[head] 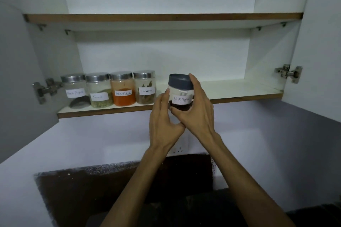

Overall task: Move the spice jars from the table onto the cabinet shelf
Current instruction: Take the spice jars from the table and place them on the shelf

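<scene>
Both hands hold a dark-lidded jar (180, 91) labelled "Black Pepper" at the front edge of the lower cabinet shelf (239, 90); whether its base touches the board cannot be told. The right hand (195, 108) wraps its fingers round the jar's right side and lid, thumb under the label. The left hand (164, 121) steadies the left side with its fingertips. Left of it, four steel-lidded jars stand in a row on the shelf: a nearly empty one (74, 90), fennel (99, 91), red chilli powder (122, 90) and a fourth (144, 87) with brown pieces
</scene>
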